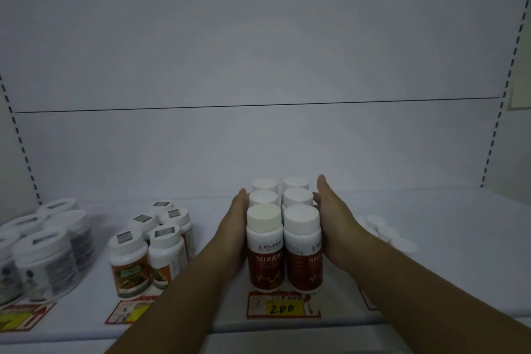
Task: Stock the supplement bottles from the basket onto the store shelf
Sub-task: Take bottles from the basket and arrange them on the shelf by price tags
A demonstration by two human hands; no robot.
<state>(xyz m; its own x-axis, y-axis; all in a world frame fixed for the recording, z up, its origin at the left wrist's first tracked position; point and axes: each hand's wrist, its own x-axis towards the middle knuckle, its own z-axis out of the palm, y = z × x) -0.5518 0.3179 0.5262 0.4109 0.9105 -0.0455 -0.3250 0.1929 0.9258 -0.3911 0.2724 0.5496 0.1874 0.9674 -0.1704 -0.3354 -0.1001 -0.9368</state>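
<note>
Several supplement bottles (283, 241) with white caps and dark red labels stand in two rows on the white shelf (445, 267), above a price tag (283, 306) reading 200. My left hand (234, 231) lies flat against the left side of the block, fingers straight. My right hand (334, 224) presses flat against the right side. Neither hand wraps around a single bottle. No basket is in view.
Bottles with orange labels (149, 250) stand left of my left arm. Wider grey-labelled jars (43, 250) sit at the far left. More white caps (388, 231) show behind my right forearm. The white back panel (258, 66) rises behind the shelf.
</note>
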